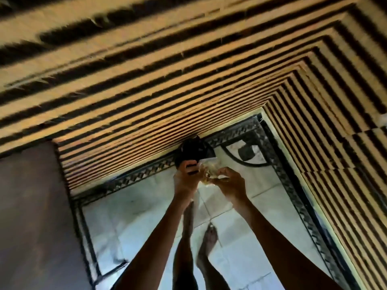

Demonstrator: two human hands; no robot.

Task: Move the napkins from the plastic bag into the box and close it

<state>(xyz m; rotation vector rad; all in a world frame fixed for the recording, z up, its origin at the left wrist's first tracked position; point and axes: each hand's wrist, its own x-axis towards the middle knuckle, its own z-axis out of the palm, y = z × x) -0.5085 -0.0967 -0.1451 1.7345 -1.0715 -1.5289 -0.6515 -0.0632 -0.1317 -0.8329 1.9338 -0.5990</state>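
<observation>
Both my arms reach forward over the floor. My left hand [186,176] is closed around a dark, crumpled black plastic bag [193,150], which bulges above my fingers. My right hand [230,182] pinches a small clear container [210,167] with pale yellowish contents, held right beside the bag. I cannot tell whether it is a box or a packet. The two hands nearly touch. The picture is blurred, and no separate napkins can be made out.
Slatted wood with tan and black stripes [188,70] fills the top and right. A dark flat panel [31,206] stands at the left. Below lie white floor tiles [146,206] with a black patterned border [136,176], and my bare feet [209,237].
</observation>
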